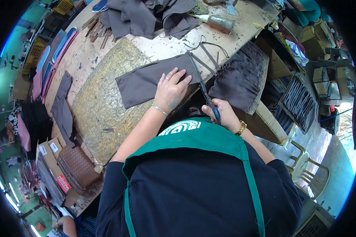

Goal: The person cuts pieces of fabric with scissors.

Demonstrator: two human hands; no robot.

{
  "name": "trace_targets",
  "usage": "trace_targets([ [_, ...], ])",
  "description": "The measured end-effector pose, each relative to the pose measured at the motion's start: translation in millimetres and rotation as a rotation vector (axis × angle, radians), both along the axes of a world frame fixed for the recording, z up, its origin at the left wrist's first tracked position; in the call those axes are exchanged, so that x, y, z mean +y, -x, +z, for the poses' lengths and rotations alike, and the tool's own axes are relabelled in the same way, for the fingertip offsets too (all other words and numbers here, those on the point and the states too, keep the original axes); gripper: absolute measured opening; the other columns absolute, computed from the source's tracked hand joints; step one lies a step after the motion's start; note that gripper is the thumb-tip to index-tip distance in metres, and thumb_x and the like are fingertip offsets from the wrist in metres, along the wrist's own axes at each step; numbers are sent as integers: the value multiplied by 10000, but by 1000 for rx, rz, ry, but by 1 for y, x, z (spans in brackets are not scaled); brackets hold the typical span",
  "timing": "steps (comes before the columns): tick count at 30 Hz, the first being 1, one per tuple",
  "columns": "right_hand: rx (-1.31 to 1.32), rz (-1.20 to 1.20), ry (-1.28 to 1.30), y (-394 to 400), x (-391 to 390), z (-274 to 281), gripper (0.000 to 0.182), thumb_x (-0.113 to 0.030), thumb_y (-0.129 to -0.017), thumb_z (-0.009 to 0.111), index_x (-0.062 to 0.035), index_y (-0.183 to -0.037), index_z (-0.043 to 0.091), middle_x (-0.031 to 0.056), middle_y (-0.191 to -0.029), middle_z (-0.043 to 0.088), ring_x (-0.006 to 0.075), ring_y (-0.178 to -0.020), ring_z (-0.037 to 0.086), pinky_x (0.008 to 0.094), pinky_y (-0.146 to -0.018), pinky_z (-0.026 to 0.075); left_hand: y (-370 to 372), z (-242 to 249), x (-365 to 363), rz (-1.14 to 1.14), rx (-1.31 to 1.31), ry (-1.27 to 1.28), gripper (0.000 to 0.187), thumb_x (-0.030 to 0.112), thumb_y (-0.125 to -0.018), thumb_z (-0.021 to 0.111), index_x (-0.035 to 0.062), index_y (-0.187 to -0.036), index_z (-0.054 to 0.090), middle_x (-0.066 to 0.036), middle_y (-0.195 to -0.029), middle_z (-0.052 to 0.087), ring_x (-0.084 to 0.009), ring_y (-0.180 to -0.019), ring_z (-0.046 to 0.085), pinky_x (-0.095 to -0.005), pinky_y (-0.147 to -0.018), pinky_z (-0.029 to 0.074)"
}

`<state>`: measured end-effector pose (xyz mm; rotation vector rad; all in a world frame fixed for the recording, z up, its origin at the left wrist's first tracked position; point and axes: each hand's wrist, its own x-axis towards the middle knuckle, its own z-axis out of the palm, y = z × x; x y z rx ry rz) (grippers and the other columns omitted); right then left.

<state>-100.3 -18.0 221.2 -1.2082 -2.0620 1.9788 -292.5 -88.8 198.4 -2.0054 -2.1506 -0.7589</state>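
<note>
A dark grey piece of fabric (140, 82) lies on the worktable, partly over a board with a shiny, crusted surface (103, 98). My left hand (172, 89) rests flat on the fabric near its right end, fingers spread. In my right hand (223, 113) is a pair of scissors (204, 90), gripped by the blue handles. Their long blades point away from me along the fabric's right edge. Thin dark strips (205, 58) lie on the table just beyond the blades.
Dark cloth pieces (146, 17) are heaped at the far side, near a glue-smeared bottle (220, 23). A narrow dark piece (63, 106) and a brown woven panel (78, 168) lie at left. Strip-covered boards (245, 77) and a plastic chair (306, 168) stand at right.
</note>
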Motion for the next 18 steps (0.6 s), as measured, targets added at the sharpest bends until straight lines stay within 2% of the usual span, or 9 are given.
trace_targets([
  [2,-14,52,-33,1,1,1,467,-528,-744,573,-88,-644,452,-29,-477,448,39,-407,418,189,-382,341,0,0,-1,2,-1,3,268,162,-720,599,157,-987,590,-54,-1113,519,-262,-1093,459,-512,-848,387],
  [5,-1,5,68,5,2,5,469,-527,-745,571,-83,-648,457,-24,-476,451,44,-404,423,191,-378,345,-1,1,-4,-19,-9,2,282,152,-716,601,161,-998,584,-54,-1119,514,-264,-1095,457,-513,-851,384],
  [11,-33,-15,13,9,3,3,457,-510,-752,575,-80,-644,465,-25,-468,448,44,-394,423,190,-369,341,-1,1,-7,-33,-28,14,311,138,-710,604,169,-1018,573,-53,-1131,505,-262,-1107,447,-517,-866,372],
  [12,-33,-15,11,9,3,1,457,-510,-752,575,-80,-644,465,-25,-468,448,44,-394,423,190,-369,341,-1,1,-7,-29,-26,1,304,132,-707,603,156,-1009,577,-55,-1120,512,-263,-1097,455,-502,-861,380],
  [14,29,-50,19,7,2,-4,460,-485,-694,652,-74,-604,467,-16,-452,444,59,-375,424,203,-363,353,0,1,-5,-26,-23,-17,298,125,-703,602,144,-999,581,-58,-1109,518,-263,-1088,463,-487,-856,387],
  [16,26,-59,24,6,1,-4,454,-479,-698,653,-74,-608,469,-17,-450,442,57,-373,421,200,-360,347,3,1,0,-64,-90,-135,250,73,-684,599,88,-934,592,-70,-1034,556,-261,-1022,505,-417,-831,414],
  [17,23,-67,31,6,2,-3,448,-473,-701,654,-74,-611,471,-18,-448,440,56,-371,417,198,-358,342,5,2,2,-63,-88,-139,250,73,-684,599,88,-934,592,-70,-1034,556,-261,-1022,505,-417,-831,414],
  [18,24,-65,28,5,2,-2,448,-473,-701,654,-74,-611,471,-18,-448,440,56,-371,417,198,-358,342,6,13,4,-49,-181,-180,227,46,-673,597,65,-899,591,-80,-991,570,-261,-974,525,-381,-806,429],
])
